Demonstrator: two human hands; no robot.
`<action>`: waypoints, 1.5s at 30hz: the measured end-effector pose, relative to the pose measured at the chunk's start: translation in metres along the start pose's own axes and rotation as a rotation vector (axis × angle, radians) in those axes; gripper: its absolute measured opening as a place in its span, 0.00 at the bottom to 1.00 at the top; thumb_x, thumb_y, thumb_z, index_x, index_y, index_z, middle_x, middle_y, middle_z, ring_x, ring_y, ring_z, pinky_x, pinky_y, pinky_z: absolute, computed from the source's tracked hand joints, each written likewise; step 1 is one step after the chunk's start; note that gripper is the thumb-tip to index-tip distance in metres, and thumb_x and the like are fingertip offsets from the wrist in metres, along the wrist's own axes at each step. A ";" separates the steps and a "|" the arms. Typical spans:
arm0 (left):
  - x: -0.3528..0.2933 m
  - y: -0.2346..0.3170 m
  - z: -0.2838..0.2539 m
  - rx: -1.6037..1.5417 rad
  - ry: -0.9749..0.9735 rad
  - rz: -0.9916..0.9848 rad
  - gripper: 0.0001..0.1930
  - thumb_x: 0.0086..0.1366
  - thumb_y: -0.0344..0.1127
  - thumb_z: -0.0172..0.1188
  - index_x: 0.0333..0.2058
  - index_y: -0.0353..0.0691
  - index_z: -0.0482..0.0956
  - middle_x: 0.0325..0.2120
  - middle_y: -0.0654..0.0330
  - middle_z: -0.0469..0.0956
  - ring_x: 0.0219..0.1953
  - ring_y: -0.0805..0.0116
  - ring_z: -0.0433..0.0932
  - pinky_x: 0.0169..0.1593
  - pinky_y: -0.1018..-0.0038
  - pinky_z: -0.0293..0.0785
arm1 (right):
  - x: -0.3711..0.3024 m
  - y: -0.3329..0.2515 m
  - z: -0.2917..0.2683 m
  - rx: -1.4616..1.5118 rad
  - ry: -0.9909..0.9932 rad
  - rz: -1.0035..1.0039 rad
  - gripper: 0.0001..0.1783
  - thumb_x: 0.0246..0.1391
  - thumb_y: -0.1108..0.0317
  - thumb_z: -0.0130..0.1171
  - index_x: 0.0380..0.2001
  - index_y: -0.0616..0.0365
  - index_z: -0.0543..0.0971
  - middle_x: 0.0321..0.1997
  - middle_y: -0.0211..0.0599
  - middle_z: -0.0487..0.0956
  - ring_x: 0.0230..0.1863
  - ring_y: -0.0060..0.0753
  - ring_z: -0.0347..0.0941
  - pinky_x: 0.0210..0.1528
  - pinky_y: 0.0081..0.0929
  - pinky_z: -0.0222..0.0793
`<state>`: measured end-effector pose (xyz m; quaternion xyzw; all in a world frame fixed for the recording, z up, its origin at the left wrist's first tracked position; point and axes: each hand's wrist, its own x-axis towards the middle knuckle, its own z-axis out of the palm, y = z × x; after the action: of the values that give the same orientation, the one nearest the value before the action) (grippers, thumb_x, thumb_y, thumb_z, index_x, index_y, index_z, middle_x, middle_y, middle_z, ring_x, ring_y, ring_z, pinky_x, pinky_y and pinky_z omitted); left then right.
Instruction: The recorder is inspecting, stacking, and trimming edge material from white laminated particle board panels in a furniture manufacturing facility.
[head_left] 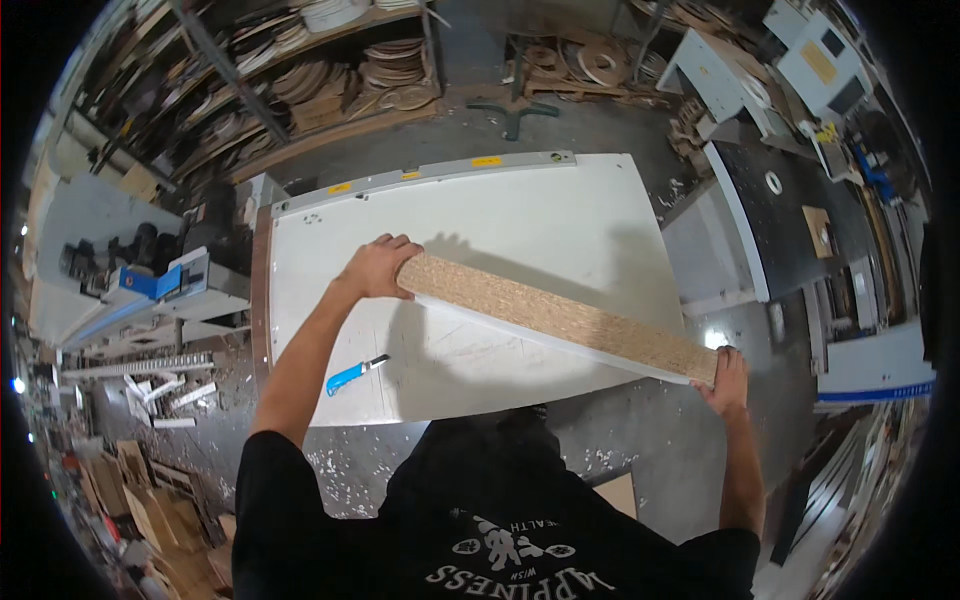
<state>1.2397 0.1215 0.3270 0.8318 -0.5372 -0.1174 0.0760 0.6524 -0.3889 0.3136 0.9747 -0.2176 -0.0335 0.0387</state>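
A long chipboard panel (pixel 560 312), with a raw speckled edge facing up and a white face below it, is held above the white worktable (pixel 480 210). My left hand (pixel 382 268) grips its left end, fingers over the top corner. At the lower right end, past the table's right side, my right hand (pixel 728 383) is closed round the other corner. The panel slants down from left to right. A blue utility knife (pixel 355 375) lies on the table near my left forearm, its dark blade end pointing right.
Along the table's far edge lies a long metal level (pixel 420 178). A machine with a blue part (pixel 150 283) stands at the left. To the right is a black-topped table (pixel 790 210). Shelves with curved pieces (pixel 310 80) fill the back. White scraps (pixel 170 395) litter the floor.
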 end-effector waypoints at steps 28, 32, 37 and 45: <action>0.017 0.323 0.149 -1.493 0.490 -0.907 0.61 0.67 0.54 0.73 0.80 0.48 0.33 0.79 0.46 0.46 0.77 0.47 0.55 0.74 0.50 0.61 | -0.131 -0.177 -0.002 0.216 0.073 0.419 0.53 0.36 0.44 0.83 0.59 0.65 0.72 0.59 0.52 0.73 0.62 0.55 0.69 0.63 0.51 0.63; 0.055 0.378 0.151 -1.395 0.762 -0.793 0.62 0.63 0.45 0.78 0.79 0.40 0.35 0.77 0.46 0.48 0.76 0.48 0.56 0.74 0.53 0.62 | -0.137 -0.174 -0.020 0.303 -0.067 0.394 0.51 0.40 0.41 0.79 0.60 0.63 0.72 0.62 0.52 0.72 0.64 0.57 0.68 0.63 0.56 0.62; 0.060 0.391 0.148 -1.253 0.957 -1.032 0.63 0.58 0.26 0.79 0.76 0.28 0.33 0.75 0.40 0.49 0.75 0.50 0.56 0.79 0.58 0.53 | -0.106 -0.093 -0.026 0.726 -0.368 0.162 0.33 0.54 0.38 0.71 0.46 0.58 0.82 0.48 0.50 0.81 0.54 0.58 0.77 0.62 0.59 0.66; 0.064 0.389 0.155 -1.016 0.832 -1.135 0.64 0.59 0.34 0.76 0.78 0.27 0.31 0.78 0.37 0.44 0.79 0.46 0.50 0.80 0.61 0.48 | -0.050 -0.077 0.223 1.332 -0.887 0.173 0.46 0.67 0.22 0.44 0.49 0.57 0.87 0.45 0.48 0.88 0.54 0.52 0.82 0.60 0.47 0.73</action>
<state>0.8810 -0.0967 0.2688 0.8148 0.1477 -0.0496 0.5584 0.6211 -0.3117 0.0871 0.6688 -0.2619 -0.2774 -0.6381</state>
